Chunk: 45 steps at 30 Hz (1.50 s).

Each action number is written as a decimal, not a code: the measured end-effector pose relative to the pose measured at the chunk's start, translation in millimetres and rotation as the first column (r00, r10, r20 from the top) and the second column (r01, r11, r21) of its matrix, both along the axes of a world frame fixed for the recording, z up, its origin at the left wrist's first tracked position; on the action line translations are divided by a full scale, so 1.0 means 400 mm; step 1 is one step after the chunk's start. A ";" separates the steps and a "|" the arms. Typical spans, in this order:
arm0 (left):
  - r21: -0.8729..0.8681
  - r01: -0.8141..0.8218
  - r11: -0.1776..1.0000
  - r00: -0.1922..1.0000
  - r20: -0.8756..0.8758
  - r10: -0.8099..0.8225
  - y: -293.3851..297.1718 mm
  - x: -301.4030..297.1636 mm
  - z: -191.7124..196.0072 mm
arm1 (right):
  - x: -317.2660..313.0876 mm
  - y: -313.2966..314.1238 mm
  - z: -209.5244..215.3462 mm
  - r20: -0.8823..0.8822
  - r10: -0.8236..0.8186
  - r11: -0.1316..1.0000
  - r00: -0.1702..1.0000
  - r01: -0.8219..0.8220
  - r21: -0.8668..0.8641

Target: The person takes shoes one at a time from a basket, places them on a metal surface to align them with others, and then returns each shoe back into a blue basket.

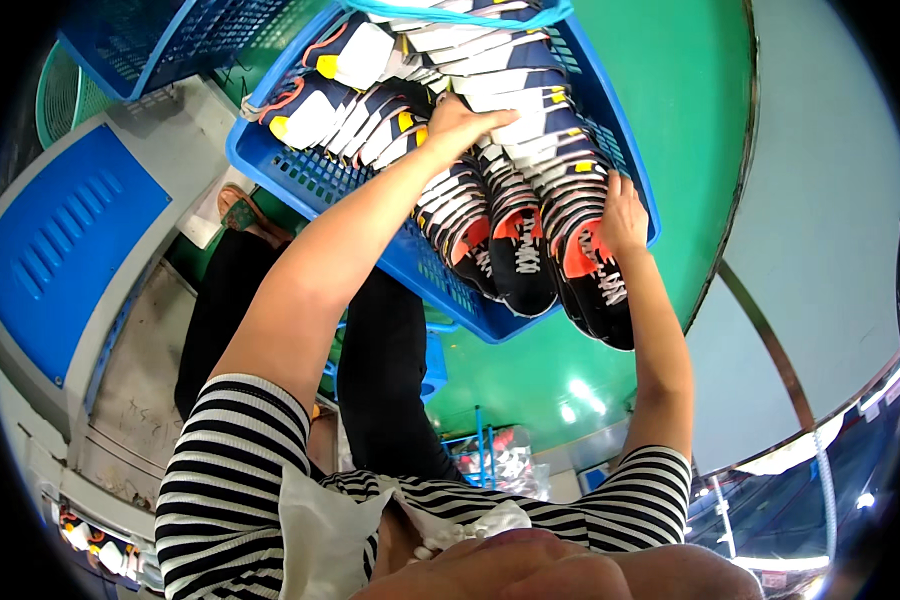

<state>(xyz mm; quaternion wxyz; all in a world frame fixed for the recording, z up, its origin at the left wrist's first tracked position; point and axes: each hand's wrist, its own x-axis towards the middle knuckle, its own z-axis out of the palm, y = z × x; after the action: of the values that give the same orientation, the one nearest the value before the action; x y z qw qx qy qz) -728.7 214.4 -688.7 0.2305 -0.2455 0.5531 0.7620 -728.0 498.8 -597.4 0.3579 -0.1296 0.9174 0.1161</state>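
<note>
A long row of nested black, white and navy fabric-like lace-up shoe uppers with coral linings is touched by both hands, inside a blue plastic lattice-walled basket; its front toe is hung over the rim. The left hand is laid on the row's inner side, thumb stretched across the white parts; its other fingers are largely hidden, so whether anything is gripped cannot be told. The right hand's fingers are bent against the outer side, but whether they are closed on it cannot be told either. Each piece is probably light and soft, the whole row heavier and easily fanned apart, so it is best held from both sides, with pressure spread along it. More nested rows are held alongside; a second blue lattice basket is seen at upper left, its contents not visible.
</note>
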 end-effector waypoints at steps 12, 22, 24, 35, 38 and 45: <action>-0.069 -0.072 0.995 0.997 0.023 0.074 -0.006 0.048 0.045 | 0.000 0.005 0.058 -0.015 0.088 0.992 0.996 -0.089 -0.094; 0.382 0.324 0.865 0.864 0.254 -0.436 0.017 0.317 0.281 | 0.120 -0.031 0.487 0.272 -0.154 0.952 0.950 0.216 -0.215; 0.144 0.309 0.940 0.933 0.144 -0.329 0.106 0.383 0.245 | 0.161 -0.019 0.459 0.367 -0.358 0.857 0.859 0.458 -0.237; -0.126 0.112 0.986 0.935 0.349 -0.061 -0.008 0.443 0.169 | 0.301 -0.001 0.167 0.180 -0.283 0.894 0.942 0.327 -0.306; -0.245 0.229 0.942 0.973 0.041 -0.225 0.070 0.348 0.221 | 0.297 -0.013 0.178 0.167 -0.270 0.928 0.948 0.302 -0.219; -0.851 0.295 0.435 0.781 -0.048 -0.623 0.163 0.136 0.061 | 0.305 -0.078 0.160 0.246 -0.337 0.822 0.909 0.412 -0.394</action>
<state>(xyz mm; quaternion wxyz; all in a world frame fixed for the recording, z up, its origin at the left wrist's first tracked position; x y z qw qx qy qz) -674.3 279.8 -664.3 0.1907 -0.0167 0.9130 0.3603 -606.0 467.5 -533.5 0.4101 -0.0326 0.8941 -0.1768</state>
